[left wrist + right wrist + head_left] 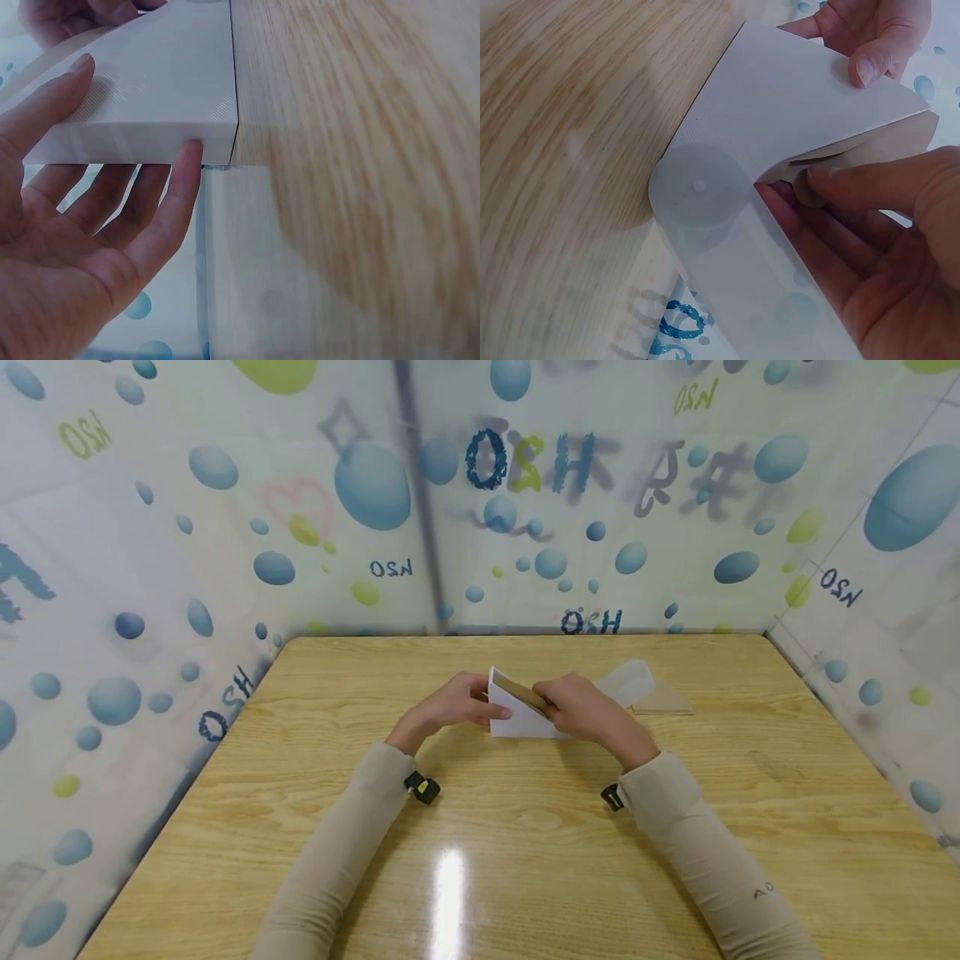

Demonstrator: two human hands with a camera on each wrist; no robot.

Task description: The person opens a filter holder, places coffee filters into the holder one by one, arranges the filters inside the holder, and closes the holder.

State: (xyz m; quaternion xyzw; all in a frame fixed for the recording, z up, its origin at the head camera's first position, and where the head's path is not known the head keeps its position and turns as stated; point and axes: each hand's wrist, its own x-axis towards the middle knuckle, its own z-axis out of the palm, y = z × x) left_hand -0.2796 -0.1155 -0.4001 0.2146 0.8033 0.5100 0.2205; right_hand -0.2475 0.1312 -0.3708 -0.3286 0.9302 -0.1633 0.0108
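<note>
A white box (517, 720) with a slanted open top stands on the table. My left hand (456, 697) holds its narrow end, thumb on the broad face and fingers against the narrow side (135, 142). Brown card (519, 692) shows along the box's opening. My right hand (585, 706) is at the low end of the slant. In the right wrist view, its thumb and fingers pinch the edge of the brown card (810, 189). A whitish translucent strip (780, 277) with a round end lies across the box's corner; I cannot tell whether it is attached.
Beyond my right hand lie a translucent pale piece (632, 681) and a flat brown card piece (667, 700). The wooden table (510, 877) reaches back to a patterned curtain (495, 552). Straps with small black devices (423, 787) are at both wrists.
</note>
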